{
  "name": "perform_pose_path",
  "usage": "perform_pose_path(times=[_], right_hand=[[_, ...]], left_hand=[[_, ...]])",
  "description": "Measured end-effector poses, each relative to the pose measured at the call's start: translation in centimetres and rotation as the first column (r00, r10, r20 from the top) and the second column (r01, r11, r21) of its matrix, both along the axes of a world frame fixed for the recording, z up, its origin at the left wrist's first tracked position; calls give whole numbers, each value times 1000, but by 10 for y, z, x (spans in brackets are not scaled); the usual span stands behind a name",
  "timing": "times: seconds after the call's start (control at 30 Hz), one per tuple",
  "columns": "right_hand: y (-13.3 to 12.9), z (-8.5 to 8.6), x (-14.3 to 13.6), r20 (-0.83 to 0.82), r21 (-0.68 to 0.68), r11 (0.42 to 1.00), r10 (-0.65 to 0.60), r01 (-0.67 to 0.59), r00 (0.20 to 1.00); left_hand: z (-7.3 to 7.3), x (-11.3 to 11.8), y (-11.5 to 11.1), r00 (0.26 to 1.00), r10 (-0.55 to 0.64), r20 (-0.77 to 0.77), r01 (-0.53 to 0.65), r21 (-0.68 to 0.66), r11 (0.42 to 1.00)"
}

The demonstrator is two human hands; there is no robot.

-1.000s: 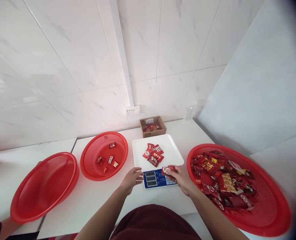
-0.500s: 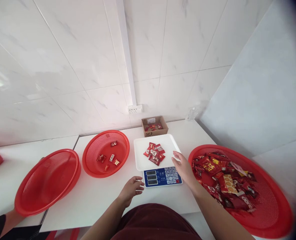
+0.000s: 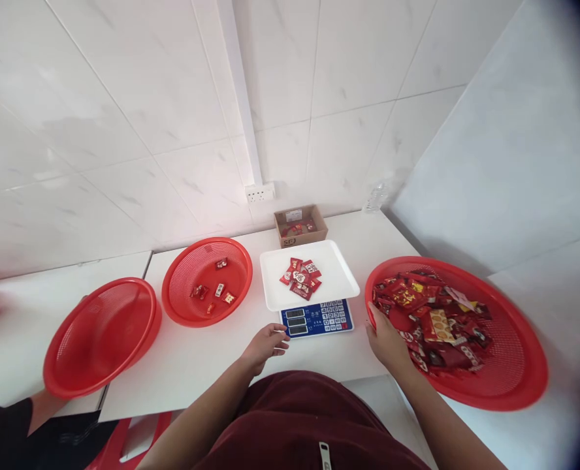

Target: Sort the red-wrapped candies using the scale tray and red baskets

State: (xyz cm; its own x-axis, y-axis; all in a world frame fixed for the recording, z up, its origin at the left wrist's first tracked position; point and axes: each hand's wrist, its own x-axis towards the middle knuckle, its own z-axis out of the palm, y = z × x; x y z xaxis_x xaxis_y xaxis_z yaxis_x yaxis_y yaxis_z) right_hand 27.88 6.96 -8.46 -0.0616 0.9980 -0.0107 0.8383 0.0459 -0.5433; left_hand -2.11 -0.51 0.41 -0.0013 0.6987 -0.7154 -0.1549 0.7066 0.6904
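Note:
My left hand (image 3: 266,346) hovers near the front left corner of a blue digital scale (image 3: 317,318), fingers slightly bent and apart, holding nothing. Several red packets (image 3: 300,279) lie in a loose pile on the scale's white tray (image 3: 339,281). My right hand (image 3: 385,336) is at the left rim of a large red basket (image 3: 525,385), its thumb and fingers around the rim. Inside that basket is a heap of mostly red packets (image 3: 437,323).
Left of the scale, a red basket (image 3: 172,287) holds several small packets. Farther left, another person's hands hold an empty red basket (image 3: 98,339). A cardboard box (image 3: 300,225) with packets stands behind the scale, a clear plastic item (image 3: 375,197) by the wall.
My right hand has moved from beside the scale tray to the right basket's rim. The person's basket at the left has shifted slightly. The view has tilted down a little.

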Motion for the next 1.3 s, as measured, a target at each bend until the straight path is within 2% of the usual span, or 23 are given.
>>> perform_pose_path(times=[0.2,0.37,0.4,0.47,0.5,0.57,0.63,0.67,0.73,0.8,0.83,0.9,1.0,1.13,1.2,1.3], right_hand=[[-4,7,-2,26,-64,998,-20,21,999],[-6,11,-3,49,-46,999,-23,25,999],[-6,11,-3,55,-45,999,-23,26,998],[-7,12,-3,70,-60,998,-30,34,997],[-7,13,-3,78,-69,997,-35,41,996],[-7,13,-4,94,-76,996,-46,53,995],[-7,13,-4,109,-72,996,-52,60,993],[-7,13,-4,115,-69,996,-54,63,992],[-7,12,-5,121,-63,996,-55,62,991],[-7,11,-6,123,-54,996,-59,66,991],[-7,11,-6,124,-50,996,-62,69,990],[-7,12,-8,133,-46,996,-72,79,988],[-8,14,-10,152,-49,996,-72,81,986],[-9,17,-13,188,-62,994,-82,95,979],[-9,18,-14,206,-77,991,-91,109,974],[-9,18,-16,229,-80,989,-105,127,968]], left_hand=[[-9,-2,-10,999,-48,-7,48,-14,999],[-18,-12,-18,995,-85,-51,85,-7,996],[-20,-16,-19,990,-98,-102,101,18,995],[-24,-29,-19,940,-109,-322,153,113,982],[-25,-39,-19,878,-98,-468,202,178,963],[-26,-61,-16,687,-19,-727,337,295,894],[-24,-87,-10,493,97,-864,449,348,823],[-21,-101,-7,405,154,-901,466,348,814],[-15,-128,0,228,226,-947,415,305,858],[-9,-156,5,92,199,-976,288,218,933],[-6,-170,7,55,152,-987,216,161,963],[-4,-196,6,32,32,-999,79,35,996],[-7,-231,-4,47,-74,-996,-84,-77,993],[-13,-266,-24,162,-102,-981,-307,-148,940],[-13,-280,-32,235,-134,-963,-334,-210,919],[-9,-296,-35,294,-171,-940,-271,-254,928]])
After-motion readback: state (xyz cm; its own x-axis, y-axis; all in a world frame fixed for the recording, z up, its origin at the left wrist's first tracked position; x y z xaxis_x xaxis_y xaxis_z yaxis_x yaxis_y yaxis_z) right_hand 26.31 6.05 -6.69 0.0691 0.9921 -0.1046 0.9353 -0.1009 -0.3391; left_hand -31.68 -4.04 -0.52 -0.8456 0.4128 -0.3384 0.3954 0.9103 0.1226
